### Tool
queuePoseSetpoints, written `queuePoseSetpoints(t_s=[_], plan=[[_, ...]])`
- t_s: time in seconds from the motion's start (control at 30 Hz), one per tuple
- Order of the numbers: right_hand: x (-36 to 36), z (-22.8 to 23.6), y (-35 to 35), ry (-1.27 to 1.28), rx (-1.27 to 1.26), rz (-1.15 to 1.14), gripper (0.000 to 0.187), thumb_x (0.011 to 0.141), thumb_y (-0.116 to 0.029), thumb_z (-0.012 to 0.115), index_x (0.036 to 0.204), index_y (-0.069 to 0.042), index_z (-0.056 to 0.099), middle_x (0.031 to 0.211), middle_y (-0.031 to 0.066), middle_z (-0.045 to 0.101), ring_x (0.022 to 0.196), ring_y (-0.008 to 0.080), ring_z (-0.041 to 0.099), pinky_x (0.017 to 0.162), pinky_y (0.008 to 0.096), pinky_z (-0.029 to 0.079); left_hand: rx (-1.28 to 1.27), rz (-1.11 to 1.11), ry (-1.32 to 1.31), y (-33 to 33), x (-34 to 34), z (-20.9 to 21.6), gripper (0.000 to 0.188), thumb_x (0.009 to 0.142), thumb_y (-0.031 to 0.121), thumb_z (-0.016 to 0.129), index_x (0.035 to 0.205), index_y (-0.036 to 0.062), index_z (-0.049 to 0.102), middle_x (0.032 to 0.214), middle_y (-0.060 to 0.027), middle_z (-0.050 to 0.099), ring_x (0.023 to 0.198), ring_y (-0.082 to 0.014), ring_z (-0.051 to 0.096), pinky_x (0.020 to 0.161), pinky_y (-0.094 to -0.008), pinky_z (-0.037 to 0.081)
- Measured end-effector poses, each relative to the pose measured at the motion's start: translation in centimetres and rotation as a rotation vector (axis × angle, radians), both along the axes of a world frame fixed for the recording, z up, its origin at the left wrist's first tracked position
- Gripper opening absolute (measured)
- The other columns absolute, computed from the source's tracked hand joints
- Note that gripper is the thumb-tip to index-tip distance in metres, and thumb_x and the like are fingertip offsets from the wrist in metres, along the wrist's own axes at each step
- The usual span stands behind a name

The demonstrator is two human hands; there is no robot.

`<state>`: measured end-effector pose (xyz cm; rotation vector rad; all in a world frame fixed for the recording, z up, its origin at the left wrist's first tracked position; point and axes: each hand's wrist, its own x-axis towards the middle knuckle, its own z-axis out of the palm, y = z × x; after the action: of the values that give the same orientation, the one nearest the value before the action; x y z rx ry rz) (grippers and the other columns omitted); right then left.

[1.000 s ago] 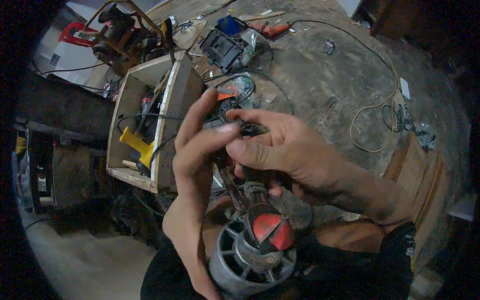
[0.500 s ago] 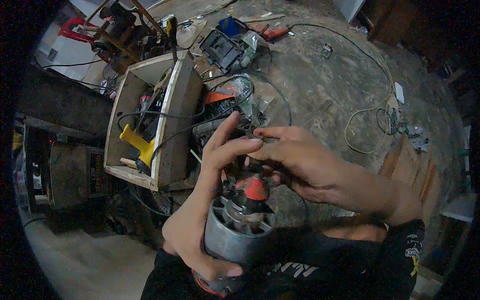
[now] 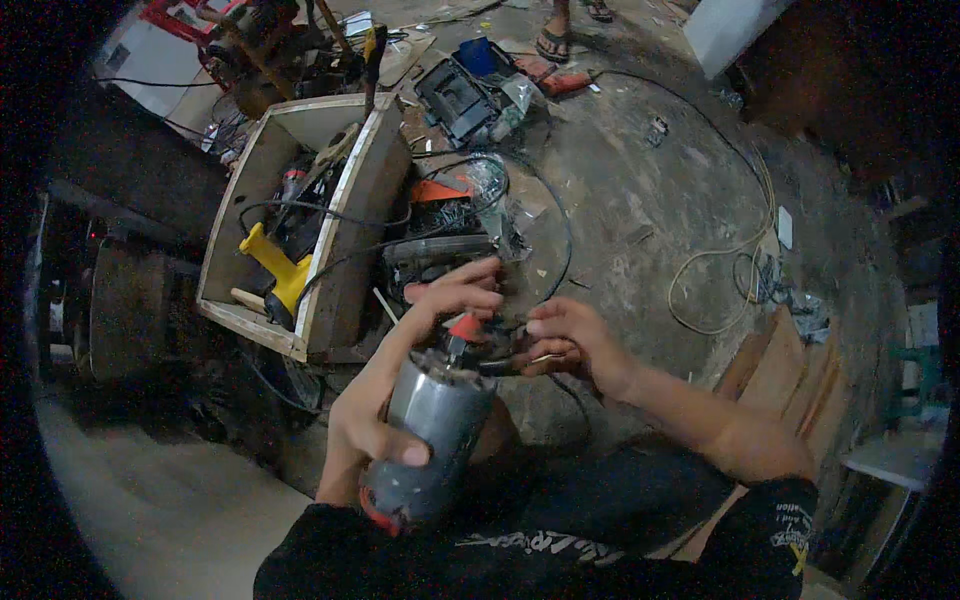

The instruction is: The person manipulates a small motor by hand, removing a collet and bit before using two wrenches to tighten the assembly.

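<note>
My left hand (image 3: 375, 415) is wrapped around a grey metal cylindrical power-tool motor (image 3: 440, 410) with a red rim at its lower end. The motor is tilted, its shaft end pointing up and away from me. A small red cone-shaped piece (image 3: 465, 327) shows by the shaft, under the stretched fingers of that hand. My right hand (image 3: 575, 345) is closed in a pinch just right of the shaft. Something dark and thin lies between its fingers and the shaft, too blurred to name.
At the left stands an open wooden box (image 3: 345, 260) holding a yellow-handled tool (image 3: 280, 275) and cables. Beyond lie an open black case (image 3: 455, 100), an orange corded power tool (image 3: 560, 80) and scattered screws (image 3: 450, 215). Another person's sandalled foot (image 3: 553, 42) is at the top. Wooden boards (image 3: 780, 370) lean right.
My right hand has drawn back from the shaft, parting from my left fingers. The motor has shifted slightly left and tilted. A person's feet have come into view at the top.
</note>
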<state>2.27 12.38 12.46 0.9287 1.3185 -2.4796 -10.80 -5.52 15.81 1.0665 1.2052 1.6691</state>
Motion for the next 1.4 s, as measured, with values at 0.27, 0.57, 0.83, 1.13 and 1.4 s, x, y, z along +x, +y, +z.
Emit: queuePoseSetpoints(t_s=[0.27, 0.57, 0.83, 1.13, 1.4], plan=[[0.5, -0.3, 0.8, 0.091, 0.443, 0.253, 0.043, 0.081, -0.014, 0.069, 0.118, -0.004, 0.048, 0.09, 0.0081, 0.061, 0.077, 0.0115, 0.06, 0.067, 0.0251, 0.05, 0.048, -0.12, 0.2, 0.1, -1.2, -0.3, 0.112, 0.038, 0.048, 0.072, 0.133, -0.0026, 0.039, 0.143, -0.0257, 0.024, 0.135, -0.0336, 0.025, 0.108, -0.04, 0.017], [1.8, 5.4, 3.1, 0.06, 1.019, 0.646, 0.016, 0.076, -0.015, 0.067, 0.089, -0.006, 0.069, 0.072, 0.0096, 0.066, 0.063, 0.0186, 0.063, 0.06, 0.0297, 0.046, 0.06, 0.016, -0.002, -0.4, -0.2, -0.3, 0.111, 0.039, 0.048, 0.077, 0.126, -0.0094, 0.039, 0.131, -0.0316, 0.039, 0.128, -0.045, 0.033, 0.105, -0.0492, 0.026], [4.5, 11.3, 0.7, 0.127, 1.585, 0.904, 0.009, 0.073, -0.015, 0.067, 0.072, -0.007, 0.064, 0.061, 0.0115, 0.06, 0.055, 0.0282, 0.06, 0.053, 0.0349, 0.045, 0.039, -0.034, -0.005, -0.3, -0.3, -0.1, 0.111, 0.039, 0.041, 0.078, 0.126, -0.0125, 0.036, 0.126, -0.0289, 0.044, 0.122, -0.0377, 0.043, 0.105, -0.0441, 0.028], [6.4, 14.0, 0.9, 0.405, 1.52, 0.736, 0.012, 0.069, -0.006, 0.07, 0.077, -0.005, 0.061, 0.063, 0.012, 0.063, 0.055, 0.0233, 0.06, 0.059, 0.037, 0.046, 0.196, -0.054, -0.097, 1.0, 1.5, -1.0, 0.106, 0.045, 0.034, 0.082, 0.128, -0.0098, 0.03, 0.122, -0.0319, 0.046, 0.117, -0.0373, 0.048, 0.1, -0.0439, 0.035], [9.4, 15.1, -1.2, 0.255, 1.624, 0.483, 0.023, 0.073, -0.004, 0.068, 0.093, -0.008, 0.059, 0.084, 0.01, 0.064, 0.062, 0.0209, 0.057, 0.063, 0.0346, 0.044, 0.178, -0.097, -0.109, 2.3, 1.6, -1.2, 0.105, 0.046, 0.031, 0.082, 0.129, -0.0099, 0.032, 0.135, -0.0303, 0.033, 0.114, -0.0353, 0.051, 0.099, -0.043, 0.037]])
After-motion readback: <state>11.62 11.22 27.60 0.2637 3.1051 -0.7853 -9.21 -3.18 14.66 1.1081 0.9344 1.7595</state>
